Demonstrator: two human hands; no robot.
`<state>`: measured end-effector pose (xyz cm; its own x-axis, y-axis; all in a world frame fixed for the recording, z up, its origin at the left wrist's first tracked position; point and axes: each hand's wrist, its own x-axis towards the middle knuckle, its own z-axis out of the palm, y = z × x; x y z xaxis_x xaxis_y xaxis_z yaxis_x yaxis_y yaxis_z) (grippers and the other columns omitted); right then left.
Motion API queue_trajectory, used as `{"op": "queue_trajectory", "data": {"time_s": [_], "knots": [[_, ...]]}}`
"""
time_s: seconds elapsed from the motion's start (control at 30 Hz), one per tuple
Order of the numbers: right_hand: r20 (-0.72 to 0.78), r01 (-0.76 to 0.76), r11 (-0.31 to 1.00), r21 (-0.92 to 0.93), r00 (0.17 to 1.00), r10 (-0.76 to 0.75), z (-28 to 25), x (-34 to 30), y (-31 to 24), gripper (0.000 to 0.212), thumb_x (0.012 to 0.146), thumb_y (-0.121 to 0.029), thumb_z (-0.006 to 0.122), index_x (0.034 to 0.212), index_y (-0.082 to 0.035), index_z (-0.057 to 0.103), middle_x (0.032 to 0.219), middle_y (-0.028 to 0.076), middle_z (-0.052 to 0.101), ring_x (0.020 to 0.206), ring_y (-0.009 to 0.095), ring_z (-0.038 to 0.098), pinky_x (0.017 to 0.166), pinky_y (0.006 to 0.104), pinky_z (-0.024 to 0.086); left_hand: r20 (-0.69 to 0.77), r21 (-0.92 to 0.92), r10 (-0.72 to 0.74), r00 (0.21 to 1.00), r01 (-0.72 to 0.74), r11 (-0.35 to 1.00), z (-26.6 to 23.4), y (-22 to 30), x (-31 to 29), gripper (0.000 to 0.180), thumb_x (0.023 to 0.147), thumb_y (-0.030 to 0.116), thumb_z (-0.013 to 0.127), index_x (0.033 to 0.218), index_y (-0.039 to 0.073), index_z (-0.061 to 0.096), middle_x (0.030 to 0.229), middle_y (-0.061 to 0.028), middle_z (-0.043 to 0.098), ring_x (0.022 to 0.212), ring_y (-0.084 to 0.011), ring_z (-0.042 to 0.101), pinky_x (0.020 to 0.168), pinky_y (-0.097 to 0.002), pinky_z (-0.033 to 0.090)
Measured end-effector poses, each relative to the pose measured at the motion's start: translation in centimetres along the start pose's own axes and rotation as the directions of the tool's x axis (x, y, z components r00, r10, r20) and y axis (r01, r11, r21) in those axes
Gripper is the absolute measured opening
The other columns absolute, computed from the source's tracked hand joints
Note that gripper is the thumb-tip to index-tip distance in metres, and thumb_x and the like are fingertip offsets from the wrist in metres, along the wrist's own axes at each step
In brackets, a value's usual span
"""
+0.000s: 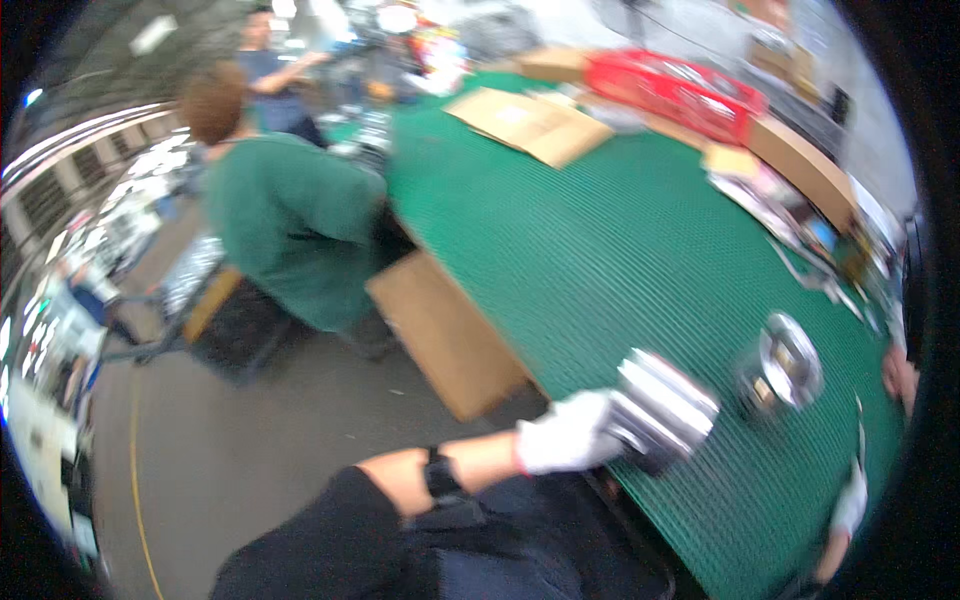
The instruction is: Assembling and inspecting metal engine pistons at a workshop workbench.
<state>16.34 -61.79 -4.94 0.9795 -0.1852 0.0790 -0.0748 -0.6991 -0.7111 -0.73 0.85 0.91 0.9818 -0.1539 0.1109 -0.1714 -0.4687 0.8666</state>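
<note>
The person's left hand in a white fabric glove (567, 433) is closed around the near-left side of a shiny silver metal cylinder (667, 408), which is tilted over the near edge of a long table with a green ribbed surface (590, 275). Blur hides whether the fingers wrap a handle or the wall itself, and whether the cylinder touches the table. A black band (441, 477) circles the left wrist, below a black sleeve (320, 540).

To the right of the cylinder, near but apart from it, a second silver metal vessel with a wide, flared round rim (785, 365) sits on the table, its opening turned toward the right.

The person's right hand in a white glove (850, 503) shows small at the lower right rim of the view. A thin, pale strip (860, 430) runs upward from beside it; the blur leaves no way to tell whether the fingers hold it or how far apart they are. Farther up that rim is another person's bare hand (900, 376).

Along the far side of the table lie a flat, tan cardboard piece (530, 125) and a long red plastic crate (670, 95). A brown cardboard box (450, 335) stands against the left table edge, near a co-worker in a green top (290, 220).
</note>
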Motion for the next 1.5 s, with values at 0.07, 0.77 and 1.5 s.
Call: {"op": "queue_trajectory", "data": {"time_s": [0.07,0.77,1.5], "knots": [[0.012,-0.024,0.877,-0.481,0.999,0.034,1.6,-4.1,-9.2,0.036,0.097,-0.016,0.044,0.128,-0.012,0.061,0.125,0.016,0.062,0.109,0.030,0.060,0.095,0.0382,0.045,-0.139,0.191,0.060,0.988,-0.032,0.981,-0.1,0.9,-1.3,0.021,0.082,0.014,0.067,0.102,0.008,0.071,0.092,-0.0130,0.073,0.085,-0.0249,0.071,0.074,-0.0369,0.058],[0.090,0.211,0.554,-0.806,0.967,-0.238,2.6,7.8,-5.7,0.059,0.089,-0.001,0.041,0.138,-0.030,0.051,0.108,0.022,0.064,0.096,0.038,0.064,0.083,0.0464,0.051,-0.167,-0.779,-0.369,0.914,0.107,0.618,1.6,0.0,0.7,0.023,0.093,0.000,0.048,0.114,-0.004,0.057,0.107,-0.0164,0.067,0.093,-0.0253,0.067,0.083,-0.0381,0.056],[0.380,-0.311,0.705,0.637,0.923,0.064,10.5,-23.7,-25.0,0.039,0.094,-0.033,0.058,0.119,-0.002,0.054,0.066,0.002,0.054,0.040,0.008,0.043,0.034,0.0214,0.037,-0.016,0.456,0.529,0.848,-0.465,0.759,-1.3,2.6,3.1,0.010,0.071,0.014,0.064,0.080,0.011,0.066,0.074,-0.0107,0.064,0.070,-0.0339,0.065,0.062,-0.0432,0.053]]}}
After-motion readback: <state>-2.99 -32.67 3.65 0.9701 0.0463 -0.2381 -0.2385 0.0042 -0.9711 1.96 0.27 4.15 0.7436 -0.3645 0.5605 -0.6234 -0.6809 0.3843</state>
